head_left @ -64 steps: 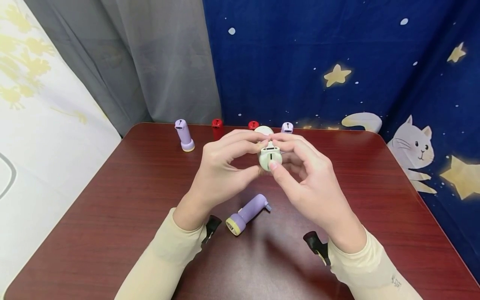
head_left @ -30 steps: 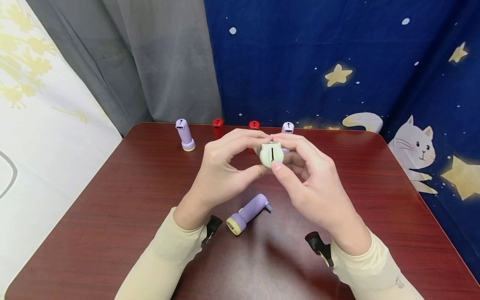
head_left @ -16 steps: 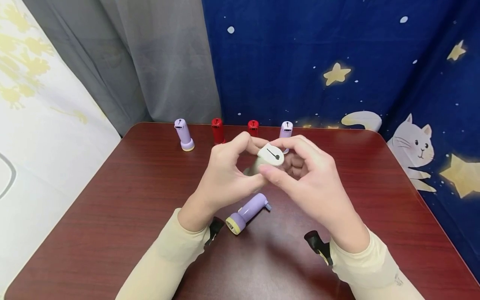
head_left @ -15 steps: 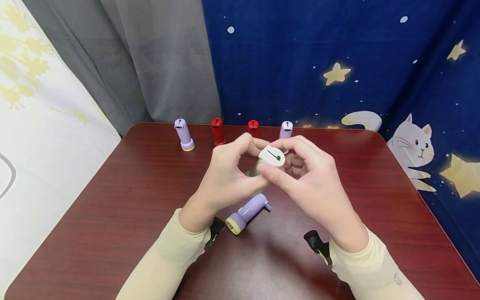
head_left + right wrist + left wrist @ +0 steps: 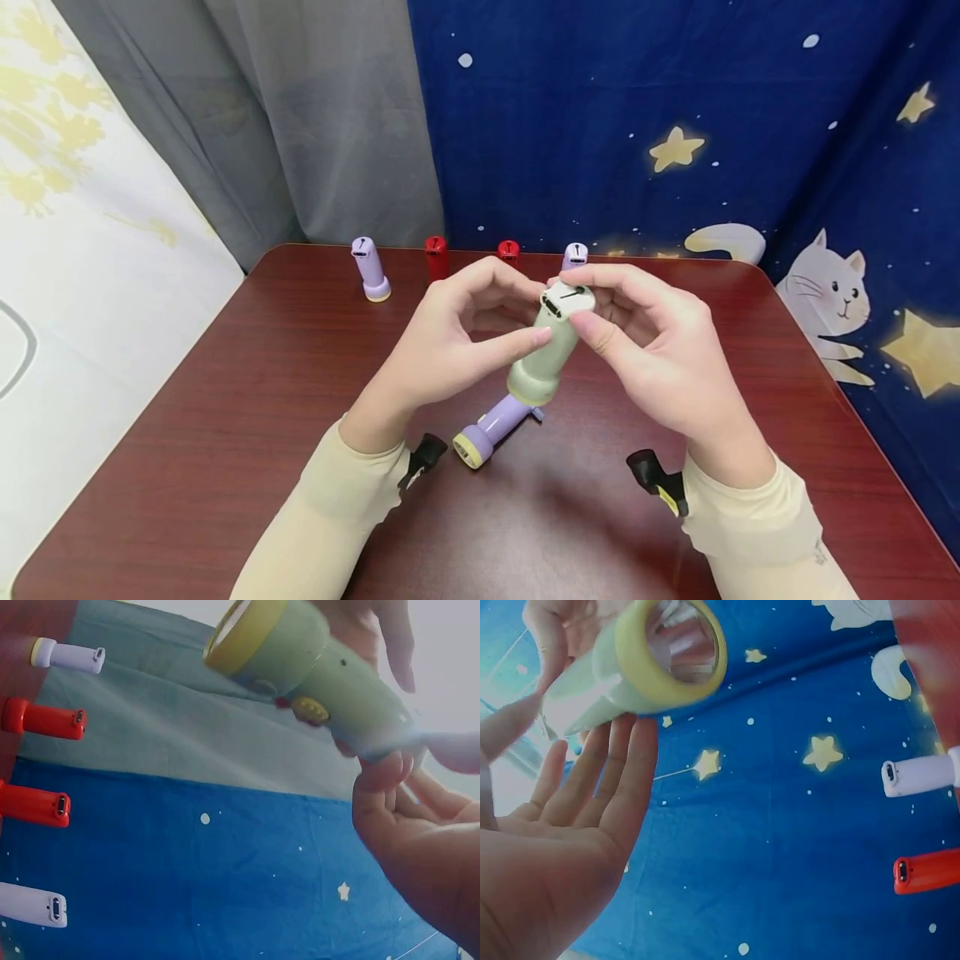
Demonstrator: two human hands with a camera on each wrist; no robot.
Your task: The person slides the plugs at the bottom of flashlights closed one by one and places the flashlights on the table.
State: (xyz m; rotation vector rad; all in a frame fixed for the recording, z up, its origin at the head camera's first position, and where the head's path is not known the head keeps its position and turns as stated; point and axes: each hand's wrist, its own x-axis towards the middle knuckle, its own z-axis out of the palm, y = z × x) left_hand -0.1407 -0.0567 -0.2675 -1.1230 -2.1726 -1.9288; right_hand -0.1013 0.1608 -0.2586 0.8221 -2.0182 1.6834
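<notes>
A pale green flashlight (image 5: pixel 551 346) with a yellow lens rim hangs above the table, tilted, lens end down and toward the left. My right hand (image 5: pixel 667 350) pinches its white tail end between thumb and fingers. A black slot and a small port show on that end. My left hand (image 5: pixel 457 333) is loosely around the flashlight's left side, its thumb tip overlapping the body in the head view. In the left wrist view the fingers (image 5: pixel 634 772) of that hand extend beside the barrel. A yellow switch (image 5: pixel 309 710) shows on the barrel in the right wrist view.
A purple flashlight (image 5: pixel 501 421) with a yellow rim and a grey plug out lies on the dark red table (image 5: pixel 225 433). Along the back edge stand another purple flashlight (image 5: pixel 371 271), two red flashlights (image 5: pixel 437 258) and a lilac one (image 5: pixel 576 254). Curtains hang behind.
The green flashlight has turned from end-on to showing its body, lens end down. My right hand has shifted right with it. My left hand's fingers and thumb have spread apart.
</notes>
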